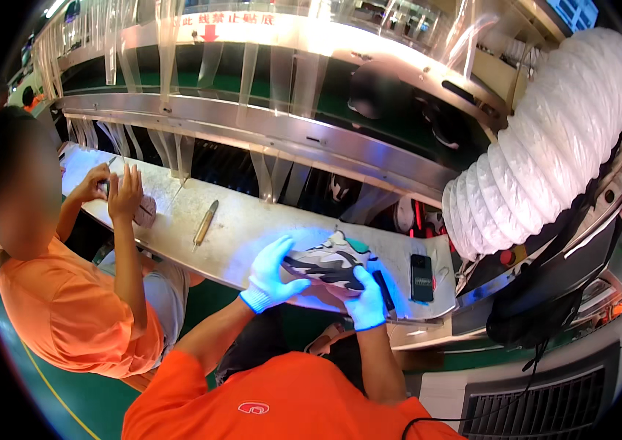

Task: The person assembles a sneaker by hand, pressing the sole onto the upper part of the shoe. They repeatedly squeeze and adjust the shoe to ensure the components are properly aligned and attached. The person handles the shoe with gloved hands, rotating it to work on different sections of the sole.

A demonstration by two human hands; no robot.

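A grey, white and black sneaker with a teal patch at its upper edge is held over the bench, side-on. My right hand, in a white knit glove that glows blue, grips it at the right end, thumb on its side. At the shoe's left end is my left hand, gloved likewise, with fingers stretched up and thumb spread apart; whether it touches the shoe is hard to tell. A dark narrow bar lies just right of my right hand. Blue light falls around both gloves.
A black handheld device lies on the pale bench to the right, a wooden-handled tool to the left. A co-worker in orange sits at left, handling something small. Behind runs a metal-railed conveyor; a white duct hangs right.
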